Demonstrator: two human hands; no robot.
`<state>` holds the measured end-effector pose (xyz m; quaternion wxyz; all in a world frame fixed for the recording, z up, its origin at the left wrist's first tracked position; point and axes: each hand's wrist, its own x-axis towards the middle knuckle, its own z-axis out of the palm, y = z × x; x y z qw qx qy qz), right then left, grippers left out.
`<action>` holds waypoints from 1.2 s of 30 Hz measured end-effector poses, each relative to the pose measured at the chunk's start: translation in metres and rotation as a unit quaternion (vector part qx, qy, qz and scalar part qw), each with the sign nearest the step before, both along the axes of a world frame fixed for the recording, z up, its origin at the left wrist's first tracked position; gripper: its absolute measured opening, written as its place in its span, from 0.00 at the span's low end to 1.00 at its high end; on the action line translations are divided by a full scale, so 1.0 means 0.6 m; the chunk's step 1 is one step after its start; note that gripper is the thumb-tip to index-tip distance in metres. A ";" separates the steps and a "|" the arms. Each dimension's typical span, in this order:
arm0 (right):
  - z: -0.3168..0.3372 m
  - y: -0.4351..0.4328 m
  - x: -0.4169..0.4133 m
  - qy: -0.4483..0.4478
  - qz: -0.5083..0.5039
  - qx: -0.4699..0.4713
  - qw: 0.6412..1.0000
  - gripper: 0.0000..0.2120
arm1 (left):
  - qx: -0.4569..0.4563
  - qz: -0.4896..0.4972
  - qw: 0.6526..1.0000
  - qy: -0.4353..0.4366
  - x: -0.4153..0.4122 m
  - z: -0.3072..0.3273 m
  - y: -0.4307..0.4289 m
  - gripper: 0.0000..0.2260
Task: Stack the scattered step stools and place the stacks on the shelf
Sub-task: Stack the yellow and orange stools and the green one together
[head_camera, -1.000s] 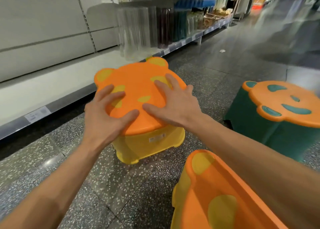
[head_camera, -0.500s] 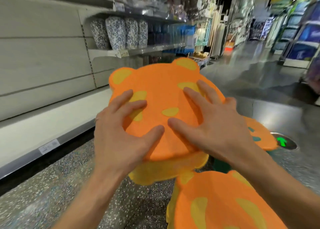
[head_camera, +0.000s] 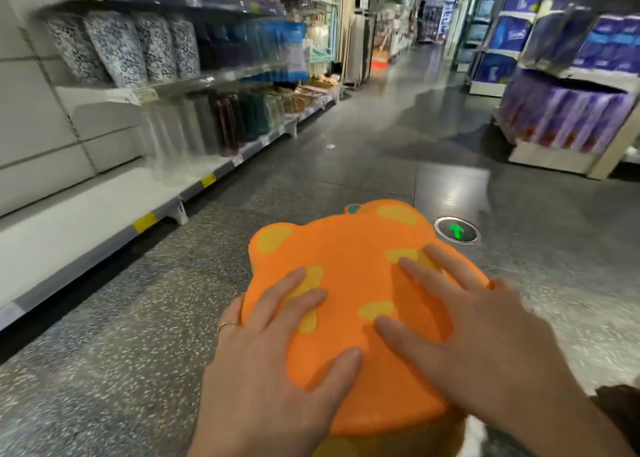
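A step stool with an orange bear-shaped top and yellow spots (head_camera: 349, 269) fills the lower middle of the view. My left hand (head_camera: 277, 352) and my right hand (head_camera: 467, 335) both press on its top, fingers spread, thumbs near the front edge. A strip of yellow body (head_camera: 346, 448) shows under the top at the bottom edge. Just behind it peeks the teal ear of the green stool (head_camera: 353, 209). What lies beneath the held stool is hidden. The white bottom shelf (head_camera: 69, 221) runs along the left.
Patterned vases (head_camera: 117, 44) stand on an upper shelf and clear glass vases (head_camera: 173, 138) on the bottom shelf further along. A round floor light with a green arrow (head_camera: 457, 230) sits right of the stool. A display of purple packs (head_camera: 568, 110) stands at the right.
The stool left the floor near the shelf, came up toward me, then moved right and down. The second yellow stool and most of the green one are now covered. The view swung up the aisle.
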<state>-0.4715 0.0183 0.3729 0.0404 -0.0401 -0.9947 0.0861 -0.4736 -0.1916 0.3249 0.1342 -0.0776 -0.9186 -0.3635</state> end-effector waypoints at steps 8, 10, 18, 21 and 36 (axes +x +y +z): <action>-0.211 0.013 -0.054 -0.118 0.038 -0.065 0.990 0.42 | -0.113 -0.024 0.967 -0.225 -0.037 -0.139 0.004 0.36; -0.250 0.016 -0.069 -0.106 0.068 -0.046 0.991 0.38 | -0.151 -0.031 0.953 -0.262 -0.051 -0.162 0.004 0.35; -0.247 0.009 -0.171 -0.098 0.141 0.018 0.985 0.38 | -0.297 -0.098 0.939 -0.146 -0.157 -0.168 0.028 0.37; -0.165 -0.007 -0.221 -0.093 0.141 0.013 0.986 0.38 | -0.303 -0.107 0.935 -0.148 -0.198 -0.101 0.021 0.34; 0.454 0.046 -0.298 -0.174 0.192 -0.012 0.966 0.34 | -0.104 0.039 0.908 -0.404 -0.139 0.464 0.101 0.31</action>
